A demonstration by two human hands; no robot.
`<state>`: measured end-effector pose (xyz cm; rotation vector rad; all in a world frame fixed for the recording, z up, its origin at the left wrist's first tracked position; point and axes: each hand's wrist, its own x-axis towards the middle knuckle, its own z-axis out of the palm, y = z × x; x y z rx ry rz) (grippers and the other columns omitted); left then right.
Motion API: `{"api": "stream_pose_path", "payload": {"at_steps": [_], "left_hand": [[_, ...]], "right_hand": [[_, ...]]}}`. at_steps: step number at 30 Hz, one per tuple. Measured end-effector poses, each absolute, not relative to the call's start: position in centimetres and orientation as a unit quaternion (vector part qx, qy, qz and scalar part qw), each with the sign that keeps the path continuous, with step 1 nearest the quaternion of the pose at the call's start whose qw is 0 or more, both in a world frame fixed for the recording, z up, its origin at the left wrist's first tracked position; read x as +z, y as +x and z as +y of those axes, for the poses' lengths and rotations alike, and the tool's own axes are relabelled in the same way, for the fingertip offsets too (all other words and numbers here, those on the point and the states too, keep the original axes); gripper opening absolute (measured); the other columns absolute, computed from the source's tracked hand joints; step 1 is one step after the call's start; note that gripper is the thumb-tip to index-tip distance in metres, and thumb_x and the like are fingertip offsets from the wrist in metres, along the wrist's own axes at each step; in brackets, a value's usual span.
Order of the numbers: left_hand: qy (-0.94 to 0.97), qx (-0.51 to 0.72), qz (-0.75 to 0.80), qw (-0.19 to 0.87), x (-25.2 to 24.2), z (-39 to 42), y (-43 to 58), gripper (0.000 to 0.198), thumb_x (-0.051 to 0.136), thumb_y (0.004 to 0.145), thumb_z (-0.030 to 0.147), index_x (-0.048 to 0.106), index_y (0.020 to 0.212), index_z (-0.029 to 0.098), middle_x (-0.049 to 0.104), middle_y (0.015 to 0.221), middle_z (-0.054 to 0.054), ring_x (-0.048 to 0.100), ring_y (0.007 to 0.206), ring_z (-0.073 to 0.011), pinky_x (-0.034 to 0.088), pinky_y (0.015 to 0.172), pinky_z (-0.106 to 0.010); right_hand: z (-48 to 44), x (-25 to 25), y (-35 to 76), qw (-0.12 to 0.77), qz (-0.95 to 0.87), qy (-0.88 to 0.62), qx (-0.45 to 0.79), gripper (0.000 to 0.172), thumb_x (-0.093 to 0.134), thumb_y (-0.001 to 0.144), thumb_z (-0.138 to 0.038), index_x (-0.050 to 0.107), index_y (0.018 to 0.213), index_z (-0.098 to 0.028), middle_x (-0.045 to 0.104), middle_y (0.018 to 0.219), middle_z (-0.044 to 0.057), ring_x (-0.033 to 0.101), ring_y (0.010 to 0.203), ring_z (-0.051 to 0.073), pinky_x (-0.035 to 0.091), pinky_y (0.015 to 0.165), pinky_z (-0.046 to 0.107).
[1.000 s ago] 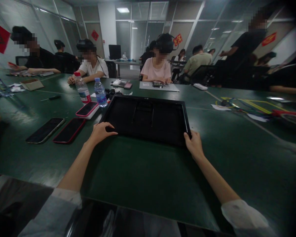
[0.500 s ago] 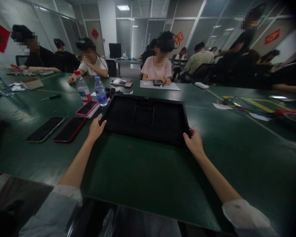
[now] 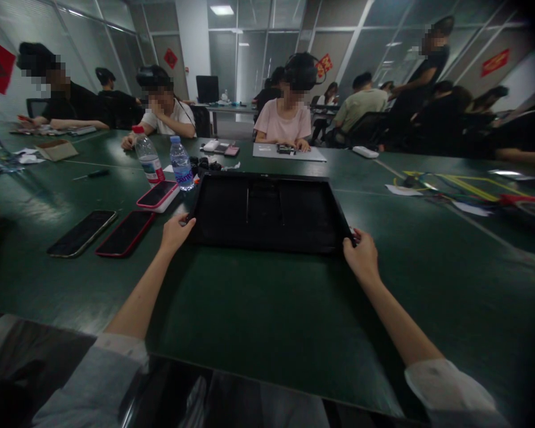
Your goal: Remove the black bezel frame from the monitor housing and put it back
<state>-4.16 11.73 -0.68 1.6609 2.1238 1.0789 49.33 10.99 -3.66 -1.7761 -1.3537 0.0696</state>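
Note:
A black, shallow rectangular tray-like panel (image 3: 223, 217) with raised edges spans the space between my hands. Two thin, shiny strips run down its inner middle. My left hand (image 3: 177, 232) grips the left edge, thumb on top, and my right hand (image 3: 361, 252) grips the right edge near the front corner. The fingers beneath the edges are partly hidden. Left of my left hand are a phone with a pink rim (image 3: 159, 195), a phone in a red case (image 3: 125, 233) and another dark phone (image 3: 82, 233).
Behind the phones stand a red-capped bottle (image 3: 149, 160) and a blue-capped bottle (image 3: 181, 163) on the green table (image 3: 267, 333). A screwdriver (image 3: 97, 173) lies at left, yellow cables (image 3: 468, 184) at right. Across sits a person in pink (image 3: 283, 122) at a grey mat (image 3: 307, 154).
The panel has turned slightly, its right front corner moving away and to the right. My right hand has shifted right with it; the left has moved little. The standing person behind has shifted left.

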Motion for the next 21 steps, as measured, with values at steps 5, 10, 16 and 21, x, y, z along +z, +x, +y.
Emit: {"api": "stream_pose_path", "payload": {"at_steps": [5, 10, 16, 21], "left_hand": [[0.580, 0.356, 0.725, 0.108, -0.6, 11.7, -3.9, 0.052, 0.062, 0.084, 0.038, 0.069, 0.130, 0.015, 0.075, 0.115, -0.012, 0.071, 0.102, -0.0271, 0.053, 0.097, -0.040], [0.557, 0.324, 0.759, 0.094, -0.1, 11.1, -3.5, 0.052, 0.062, 0.085, 0.041, 0.063, 0.133, 0.021, 0.074, 0.113, -0.011, 0.071, 0.101, -0.0302, 0.053, 0.095, -0.045], [0.592, 0.323, 0.739, -0.011, 0.5, 10.0, -2.3, 0.054, 0.055, 0.093, 0.050, 0.059, 0.137, 0.019, 0.065, 0.128, -0.017, 0.064, 0.115, -0.0353, 0.051, 0.098, -0.050], [0.651, 0.335, 0.675, -0.088, 0.9, 8.9, 0.0, 0.065, 0.050, 0.096, 0.055, 0.047, 0.151, 0.020, 0.046, 0.152, -0.018, 0.044, 0.139, -0.0376, 0.040, 0.112, -0.054]], "right_hand": [[11.0, -3.6, 49.1, 0.424, -0.563, -0.707, 0.065, 0.063, 0.049, 0.085, -0.034, 0.056, 0.142, -0.009, 0.061, 0.138, 0.020, 0.055, 0.133, 0.033, 0.038, 0.118, 0.051], [11.7, -3.9, 49.5, 0.408, -0.601, -0.682, 0.080, 0.071, 0.049, 0.086, -0.044, 0.048, 0.149, -0.009, 0.054, 0.147, 0.021, 0.046, 0.142, 0.034, 0.033, 0.121, 0.053], [11.3, -3.8, 48.7, 0.366, -0.617, -0.696, 0.005, 0.081, 0.043, 0.090, -0.054, 0.041, 0.151, -0.001, 0.042, 0.152, 0.030, 0.036, 0.145, 0.040, 0.030, 0.118, 0.061], [9.8, -2.8, 46.7, 0.351, -0.617, -0.703, -0.050, 0.078, 0.041, 0.094, -0.057, 0.037, 0.155, -0.009, 0.032, 0.157, 0.028, 0.030, 0.147, 0.044, 0.029, 0.113, 0.067]]}}
